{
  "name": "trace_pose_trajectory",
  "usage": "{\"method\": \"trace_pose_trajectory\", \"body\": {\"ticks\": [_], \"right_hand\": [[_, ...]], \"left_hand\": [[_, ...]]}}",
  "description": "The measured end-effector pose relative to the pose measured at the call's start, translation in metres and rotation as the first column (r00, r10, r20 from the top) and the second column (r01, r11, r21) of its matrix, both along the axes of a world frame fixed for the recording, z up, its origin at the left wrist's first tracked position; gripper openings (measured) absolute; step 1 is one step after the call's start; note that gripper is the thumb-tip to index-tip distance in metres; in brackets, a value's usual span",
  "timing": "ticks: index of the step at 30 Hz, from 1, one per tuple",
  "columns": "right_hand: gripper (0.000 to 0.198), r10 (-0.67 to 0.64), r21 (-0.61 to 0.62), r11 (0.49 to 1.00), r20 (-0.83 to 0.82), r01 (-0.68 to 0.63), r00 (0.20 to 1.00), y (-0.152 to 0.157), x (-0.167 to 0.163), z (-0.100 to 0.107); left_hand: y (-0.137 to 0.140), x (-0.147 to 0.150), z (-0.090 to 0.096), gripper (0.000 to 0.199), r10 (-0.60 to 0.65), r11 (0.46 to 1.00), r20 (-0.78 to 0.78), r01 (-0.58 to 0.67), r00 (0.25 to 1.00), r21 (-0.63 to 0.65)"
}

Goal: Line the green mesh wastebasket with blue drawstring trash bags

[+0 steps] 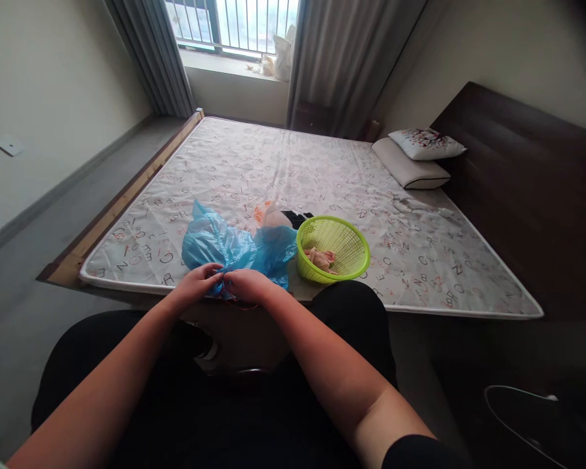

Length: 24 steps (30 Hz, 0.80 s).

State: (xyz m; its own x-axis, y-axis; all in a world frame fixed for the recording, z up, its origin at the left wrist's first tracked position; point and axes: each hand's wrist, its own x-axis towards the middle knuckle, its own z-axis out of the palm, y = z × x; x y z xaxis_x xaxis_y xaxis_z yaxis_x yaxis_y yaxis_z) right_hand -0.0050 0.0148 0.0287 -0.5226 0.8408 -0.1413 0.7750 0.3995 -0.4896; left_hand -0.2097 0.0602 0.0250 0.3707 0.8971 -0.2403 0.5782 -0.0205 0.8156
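Note:
A crumpled blue plastic bag (224, 244) lies at the near edge of the mattress. My left hand (198, 284) is closed, its fingers pinched at the bag's near edge. Close against it, my right hand (248, 285) is closed at the same spot, with its fingertips turned away from view. A thin red cord (241, 305) hangs in a loop just below my hands; where it is attached I cannot tell. To the right of the bag stands a lime-green plastic basket (359, 257) with pinkish cloth (322, 260) in it.
Behind the bag lie a pale plastic bag (273, 216) with orange print and a black cloth item (297, 218). The letter-printed mattress (293, 169) spreads ahead. Two pillows (413, 166) rest by the dark headboard (517, 156). A white cable (517, 389) is at lower right.

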Motion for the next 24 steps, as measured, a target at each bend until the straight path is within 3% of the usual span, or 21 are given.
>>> {"method": "trace_pose_trajectory", "body": {"ticks": [19, 24], "right_hand": [[0.026, 0.01, 0.009, 1.0, -0.007, -0.01, 1.0, -0.0003, -0.0024, -0.0013], [0.028, 0.034, 0.007, 0.999, -0.005, -0.034, 0.999, 0.0017, -0.0025, 0.0018]], "left_hand": [[0.0005, 0.0025, 0.0048, 0.08, -0.031, 1.0, -0.024, 0.031, 0.999, 0.005], [0.0044, 0.0014, 0.0011, 0.083, -0.021, 0.999, -0.023, 0.021, 1.0, -0.042]]}}
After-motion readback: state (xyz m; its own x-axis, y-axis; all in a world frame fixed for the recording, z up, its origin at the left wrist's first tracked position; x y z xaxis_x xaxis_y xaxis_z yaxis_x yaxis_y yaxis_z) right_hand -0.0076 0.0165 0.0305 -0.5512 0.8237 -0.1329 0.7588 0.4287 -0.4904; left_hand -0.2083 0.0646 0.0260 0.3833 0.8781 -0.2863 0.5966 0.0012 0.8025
